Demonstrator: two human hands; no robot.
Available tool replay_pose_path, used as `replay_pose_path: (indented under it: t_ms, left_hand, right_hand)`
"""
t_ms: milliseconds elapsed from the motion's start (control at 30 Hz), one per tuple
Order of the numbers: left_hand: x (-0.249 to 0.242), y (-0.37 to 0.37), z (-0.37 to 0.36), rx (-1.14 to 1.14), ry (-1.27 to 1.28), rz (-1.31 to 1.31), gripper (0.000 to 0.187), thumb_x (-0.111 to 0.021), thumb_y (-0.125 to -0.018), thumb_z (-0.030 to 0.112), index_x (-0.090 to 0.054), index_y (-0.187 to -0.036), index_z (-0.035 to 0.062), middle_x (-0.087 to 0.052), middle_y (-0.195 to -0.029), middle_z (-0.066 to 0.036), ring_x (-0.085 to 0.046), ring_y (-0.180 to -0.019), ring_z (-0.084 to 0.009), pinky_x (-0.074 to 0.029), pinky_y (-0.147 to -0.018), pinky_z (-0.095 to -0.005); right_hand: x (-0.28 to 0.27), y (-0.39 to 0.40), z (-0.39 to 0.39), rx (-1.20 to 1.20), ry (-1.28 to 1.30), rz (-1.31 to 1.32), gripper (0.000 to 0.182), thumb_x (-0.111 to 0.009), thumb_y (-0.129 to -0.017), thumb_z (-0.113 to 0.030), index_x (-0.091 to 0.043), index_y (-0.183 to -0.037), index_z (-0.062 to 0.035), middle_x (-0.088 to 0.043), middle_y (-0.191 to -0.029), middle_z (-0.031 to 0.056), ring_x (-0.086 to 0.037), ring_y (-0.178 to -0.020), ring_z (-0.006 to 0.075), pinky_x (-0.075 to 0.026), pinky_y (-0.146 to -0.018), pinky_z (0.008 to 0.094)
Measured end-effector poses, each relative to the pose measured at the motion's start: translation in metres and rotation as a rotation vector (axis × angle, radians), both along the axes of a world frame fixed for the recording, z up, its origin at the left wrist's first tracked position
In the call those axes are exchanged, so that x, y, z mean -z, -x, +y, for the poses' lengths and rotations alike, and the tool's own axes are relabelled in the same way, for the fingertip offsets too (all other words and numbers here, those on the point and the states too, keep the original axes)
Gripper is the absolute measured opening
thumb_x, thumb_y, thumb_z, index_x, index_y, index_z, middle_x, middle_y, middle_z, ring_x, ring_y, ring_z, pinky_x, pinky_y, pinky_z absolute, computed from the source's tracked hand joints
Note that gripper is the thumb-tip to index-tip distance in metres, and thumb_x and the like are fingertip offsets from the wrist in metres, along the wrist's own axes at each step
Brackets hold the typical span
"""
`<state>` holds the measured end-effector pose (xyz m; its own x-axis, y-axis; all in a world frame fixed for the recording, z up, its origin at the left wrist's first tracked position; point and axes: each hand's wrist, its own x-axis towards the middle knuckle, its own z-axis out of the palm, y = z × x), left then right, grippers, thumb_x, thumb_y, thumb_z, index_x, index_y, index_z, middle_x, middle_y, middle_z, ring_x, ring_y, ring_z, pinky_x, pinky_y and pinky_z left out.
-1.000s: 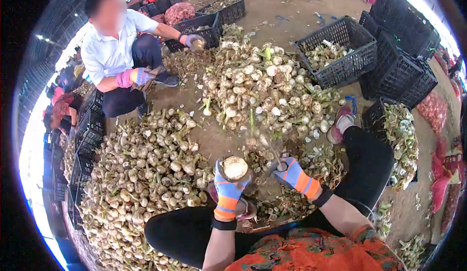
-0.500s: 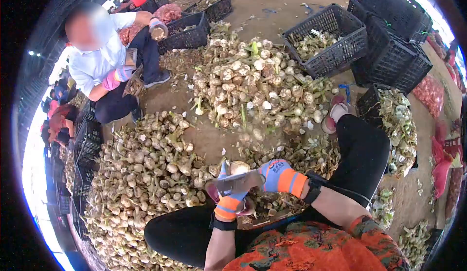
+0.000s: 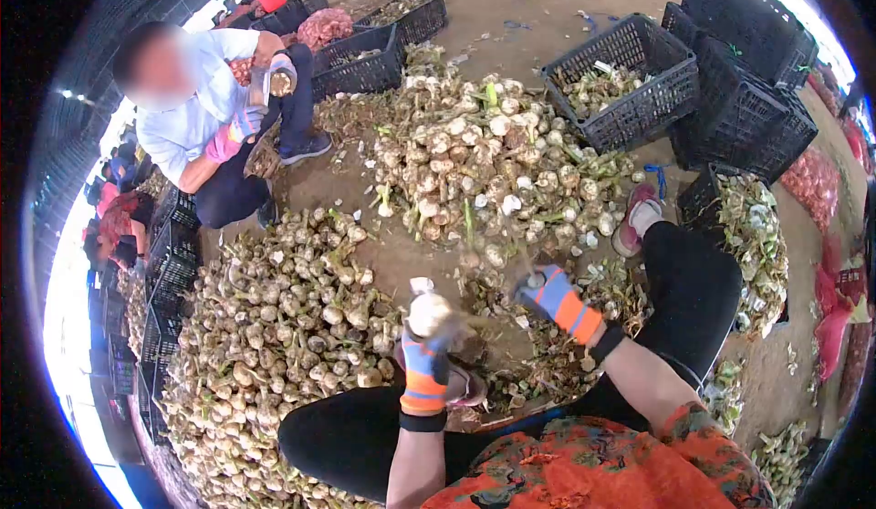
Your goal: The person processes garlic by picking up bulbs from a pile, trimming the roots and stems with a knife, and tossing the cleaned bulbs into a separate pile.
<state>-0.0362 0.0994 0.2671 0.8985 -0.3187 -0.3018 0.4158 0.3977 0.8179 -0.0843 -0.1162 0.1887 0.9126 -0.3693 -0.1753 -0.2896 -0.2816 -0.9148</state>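
Right hand [image 3: 554, 299] swung away from garlic bulb [image 3: 427, 314] in left hand [image 3: 423, 361].

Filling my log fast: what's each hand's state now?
Left hand: holding a round, whitish garlic bulb.
Right hand: closed on a grey tool, too blurred to identify.

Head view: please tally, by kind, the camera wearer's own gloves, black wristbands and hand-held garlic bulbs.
Gloves: 2
Black wristbands: 2
Held garlic bulbs: 1
Total: 5
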Motion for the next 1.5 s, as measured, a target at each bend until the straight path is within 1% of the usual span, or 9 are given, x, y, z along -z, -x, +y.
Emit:
replay_pose_path:
  t_ms: [100, 333, 433, 500, 700, 967, 1100, 1300, 1500]
  left_hand:
    - [-0.024, -0.004, -0.008, -0.115, 0.384, 0.293, 0.005, -0.058, -0.078, 0.010, -0.053, -0.078, 0.0091, -0.051, -0.069, 0.000, -0.050, -0.061, -0.0143, -0.048, -0.058, -0.0281]
    - [0.003, 0.005, 0.007, -0.186, 0.623, 0.307, 0.019, -0.057, -0.080, 0.024, -0.058, -0.089, 0.0075, -0.060, -0.093, -0.007, -0.057, -0.084, -0.0192, -0.051, -0.074, -0.0333]
    - [0.005, -0.035, 0.073, -0.327, 0.669, -0.282, 0.037, -0.061, -0.077, 0.035, -0.054, -0.101, 0.0077, -0.057, -0.104, -0.008, -0.055, -0.092, -0.0216, -0.046, -0.082, -0.0394]
    - [-0.019, -0.043, 0.128, -0.566, 1.117, -0.010, 0.045, -0.063, -0.075, 0.038, -0.051, -0.105, 0.0073, -0.057, -0.103, -0.008, -0.054, -0.092, -0.0215, -0.042, -0.084, -0.0419]
    - [0.173, -0.131, 0.007, -0.266, -0.745, -0.203, 0.037, -0.065, -0.073, 0.009, -0.056, -0.109, 0.0062, -0.058, -0.105, -0.005, -0.053, -0.093, -0.0205, -0.041, -0.088, -0.0317]
    - [0.256, -0.154, -0.104, 0.559, -1.434, -0.656, 0.065, -0.075, -0.058, 0.026, -0.052, -0.116, 0.0073, -0.038, -0.129, -0.017, -0.045, -0.110, -0.0348, -0.040, -0.093, -0.0382]
    - [0.200, -0.130, -0.085, 0.273, -1.239, -0.754, 0.052, -0.072, -0.066, 0.032, -0.056, -0.107, 0.0036, -0.054, -0.112, -0.016, -0.056, -0.095, -0.0241, -0.047, -0.079, -0.0352]
    - [0.073, -0.061, -0.050, 0.273, 0.716, 0.280, 0.037, -0.047, -0.088, 0.036, -0.054, -0.103, 0.0024, -0.057, -0.085, -0.006, -0.054, -0.068, -0.0166, -0.048, -0.060, -0.0287]
    - [0.026, -0.007, -0.021, 0.244, 0.078, 0.118, 0.030, -0.062, -0.080, 0.032, -0.051, -0.100, 0.0124, -0.052, -0.073, 0.001, -0.044, -0.053, -0.0092, -0.035, -0.044, -0.0212]
  right_hand:
    - [-0.023, 0.017, 0.030, -0.121, -0.812, -0.102, 0.008, -0.061, -0.075, -0.011, -0.060, -0.078, -0.0037, -0.061, -0.074, 0.0056, -0.058, -0.068, 0.0164, -0.046, -0.060, 0.0321]
    - [0.060, 0.007, 0.043, -0.363, 0.061, 0.036, 0.020, -0.057, -0.079, -0.022, -0.059, -0.088, -0.0046, -0.061, -0.074, 0.0099, -0.056, -0.059, 0.0197, -0.044, -0.053, 0.0317]
    - [0.219, 0.021, -0.014, -0.116, -1.263, 0.054, 0.031, -0.048, -0.083, -0.031, -0.058, -0.088, -0.0025, -0.059, -0.069, 0.0151, -0.056, -0.057, 0.0245, -0.044, -0.046, 0.0331]
    - [0.011, 0.028, 0.006, 0.238, -0.998, -0.062, 0.029, -0.044, -0.086, -0.027, -0.057, -0.079, -0.0011, -0.055, -0.060, 0.0122, -0.050, -0.044, 0.0225, -0.041, -0.039, 0.0299]
    - [-0.006, 0.027, 0.004, 0.206, -0.560, -0.391, 0.018, -0.053, -0.082, -0.015, -0.054, -0.070, -0.0014, -0.053, -0.059, 0.0070, -0.052, -0.048, 0.0165, -0.041, -0.042, 0.0254]
    - [-0.039, 0.033, -0.019, 0.057, -0.255, -0.295, 0.013, -0.064, -0.070, -0.010, -0.053, -0.064, -0.0068, -0.056, -0.076, 0.0085, -0.057, -0.062, 0.0199, -0.043, -0.048, 0.0315]
    - [-0.055, 0.028, -0.016, 0.427, -1.066, -0.002, 0.004, -0.055, -0.074, -0.001, -0.052, -0.074, -0.0042, -0.052, -0.075, 0.0082, -0.048, -0.049, 0.0164, -0.034, -0.039, 0.0244]
    - [-0.065, 0.031, -0.002, 0.225, -0.815, -0.142, 0.012, -0.057, -0.077, -0.009, -0.061, -0.083, 0.0007, -0.059, -0.065, 0.0038, -0.050, -0.050, 0.0090, -0.041, -0.046, 0.0222]
    - [-0.078, 0.038, 0.019, -0.187, 0.145, -0.114, 0.018, -0.060, -0.073, -0.020, -0.062, -0.079, -0.0028, -0.064, -0.074, 0.0115, -0.060, -0.059, 0.0231, -0.047, -0.054, 0.0301]
